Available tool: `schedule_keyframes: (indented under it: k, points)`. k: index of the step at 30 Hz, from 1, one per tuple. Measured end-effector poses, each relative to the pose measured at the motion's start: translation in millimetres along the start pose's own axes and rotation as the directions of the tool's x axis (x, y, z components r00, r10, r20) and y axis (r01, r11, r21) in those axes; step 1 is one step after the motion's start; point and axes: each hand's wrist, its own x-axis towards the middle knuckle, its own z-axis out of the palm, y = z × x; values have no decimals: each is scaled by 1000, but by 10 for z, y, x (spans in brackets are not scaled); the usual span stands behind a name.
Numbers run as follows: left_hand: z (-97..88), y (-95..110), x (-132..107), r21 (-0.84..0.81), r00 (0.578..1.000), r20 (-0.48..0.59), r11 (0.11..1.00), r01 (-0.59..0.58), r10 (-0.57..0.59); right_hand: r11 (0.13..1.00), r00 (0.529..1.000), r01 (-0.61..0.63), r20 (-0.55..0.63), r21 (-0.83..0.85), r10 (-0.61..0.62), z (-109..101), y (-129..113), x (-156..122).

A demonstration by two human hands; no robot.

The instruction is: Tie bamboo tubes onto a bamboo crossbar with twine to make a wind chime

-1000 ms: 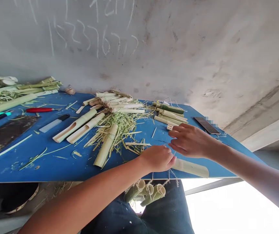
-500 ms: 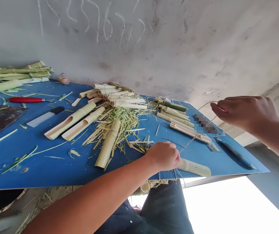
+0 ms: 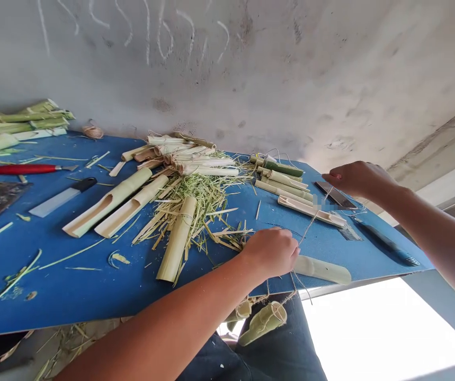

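- Clock read from the left hand (image 3: 270, 253) as centre.
- Left hand: fingers curled in, thumb and finger pinching twine (image 3: 310, 225) above the near edge of the blue surface (image 3: 132, 286).
- Right hand (image 3: 356, 178) at 2 o'clock, raised, fingertips pinching the same strand. Strand runs between the two, nearly straight.
- Done, as far as shows: front bamboo tube (image 3: 262, 323) at 6 o'clock, tilted below the edge, twine wrapped near its mouth and leading up toward the left hand. Second tube (image 3: 243, 311) beside it, twine on it too, partly hidden by the arm.
- Not done, by judgement: the stretch between the hands carries no bamboo, and a loose tail hangs at about 5 o'clock. Whether a knot sits under the left fingers can't be told; the fist covers it.
- No twine seen on the half-round bamboo piece (image 3: 324, 269) at 3–4 o'clock or the two notched lengths (image 3: 134, 182) at 9–10.
- Twine ball (image 3: 92, 130): 10 o'clock, by the wall.
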Motion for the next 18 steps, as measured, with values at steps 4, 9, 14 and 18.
schedule_keyframes:
  k: [4,9,14,18]
  points:
    - [-8,-11,3,-12,1000,10,1000,16,-16,994,996,66,52,89,-71,185,-60,75]
    - [-10,-12,3,-24,1000,14,999,26,-26,936,982,134,79,326,-169,477,62,218]
    - [-24,3,6,-21,999,23,999,38,-37,927,1000,12,7,376,-16,813,607,187]
    - [-19,4,18,-23,999,21,998,51,-50,954,994,-86,-40,286,102,1158,1102,-156]
